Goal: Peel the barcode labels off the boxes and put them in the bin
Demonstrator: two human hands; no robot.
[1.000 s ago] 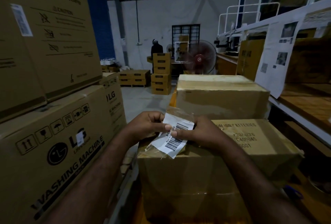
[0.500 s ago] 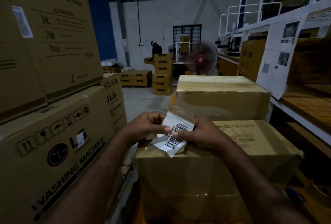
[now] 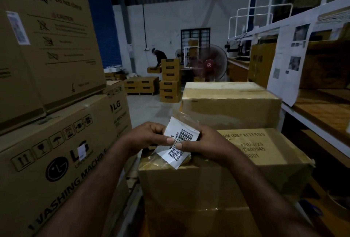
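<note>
Two bare arms and two bare hands are all that shows of the person. The left forearm [image 3: 85, 189] is long and bare from the wrist down to the edge of the picture. The right forearm [image 3: 265, 189] is bare the same way, and looks wider near the bottom edge. The left hand [image 3: 149, 136] has round knuckles that make small bumps. The right hand [image 3: 206, 142] has a broad, smooth back. Each thumb ends in a short, rounded nail [image 3: 169, 139]. The light is dim, so small marks on the skin cannot be made out.
</note>
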